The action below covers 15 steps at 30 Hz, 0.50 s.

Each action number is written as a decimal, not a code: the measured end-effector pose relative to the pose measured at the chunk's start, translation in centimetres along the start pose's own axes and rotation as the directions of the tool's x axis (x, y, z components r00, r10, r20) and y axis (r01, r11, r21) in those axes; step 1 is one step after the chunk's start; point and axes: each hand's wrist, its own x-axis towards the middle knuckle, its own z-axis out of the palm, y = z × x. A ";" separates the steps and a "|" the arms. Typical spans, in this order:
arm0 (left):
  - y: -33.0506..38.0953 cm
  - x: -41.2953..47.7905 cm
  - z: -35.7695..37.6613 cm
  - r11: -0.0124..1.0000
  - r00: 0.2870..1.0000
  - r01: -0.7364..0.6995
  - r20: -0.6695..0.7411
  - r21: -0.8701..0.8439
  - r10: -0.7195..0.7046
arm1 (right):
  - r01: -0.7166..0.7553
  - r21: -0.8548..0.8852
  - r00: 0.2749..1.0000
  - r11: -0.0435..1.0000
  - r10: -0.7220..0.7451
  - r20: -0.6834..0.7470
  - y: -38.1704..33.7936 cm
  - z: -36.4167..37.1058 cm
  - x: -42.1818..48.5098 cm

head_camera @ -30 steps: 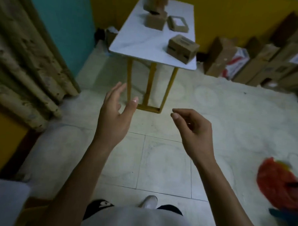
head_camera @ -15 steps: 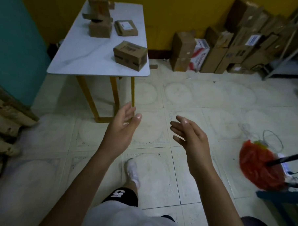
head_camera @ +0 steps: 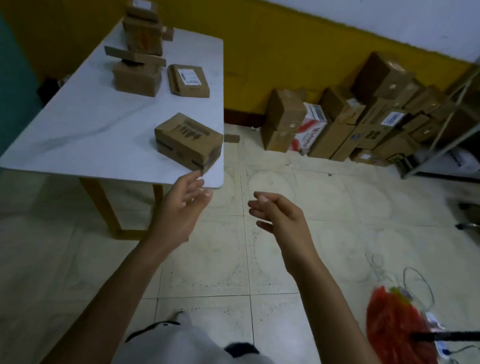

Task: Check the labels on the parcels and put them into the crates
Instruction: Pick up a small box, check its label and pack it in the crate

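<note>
A white table point(head_camera: 84, 125) holds several brown cardboard parcels. The nearest parcel point(head_camera: 188, 141) sits at the table's front right corner. A flat parcel with a white label point(head_camera: 189, 80) lies further back, beside a stack of parcels point(head_camera: 138, 48). My left hand point(head_camera: 181, 209) is open, fingers spread, its fingertips just below the nearest parcel's corner and apart from it. My right hand point(head_camera: 282, 219) hangs open over the floor to the right, fingers loosely curled, holding nothing. No crate is in view.
Piled cardboard boxes point(head_camera: 346, 123) line the yellow wall at the right. A metal shelf frame point(head_camera: 456, 114) stands at the far right. A red bag point(head_camera: 397, 331) and loose cables point(head_camera: 418, 283) lie on the tiled floor at lower right.
I have come closer to the table. Both hands have risen toward its front corner, the left one nearly reaching the nearest parcel.
</note>
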 end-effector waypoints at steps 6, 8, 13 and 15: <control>-2.6 5.0 -2.5 0.994 0.990 0.111 -0.089 0.001 -0.111 | -0.143 -0.016 0.988 0.990 0.144 0.050 0.6 1.8 8.8; -3.4 6.2 -3.0 0.991 0.983 0.128 -0.131 -0.028 -0.131 | -0.171 -0.024 0.983 0.985 0.173 0.067 0.4 2.4 12.0; -4.1 10.9 -2.6 0.982 0.946 0.155 -0.271 -0.108 -0.179 | -0.125 -0.065 0.978 0.990 0.134 0.159 -0.9 4.0 20.3; -3.6 13.9 -1.5 0.984 0.926 0.142 -0.337 -0.107 -0.170 | -0.074 -0.070 0.975 0.995 0.087 0.205 -1.4 4.0 23.7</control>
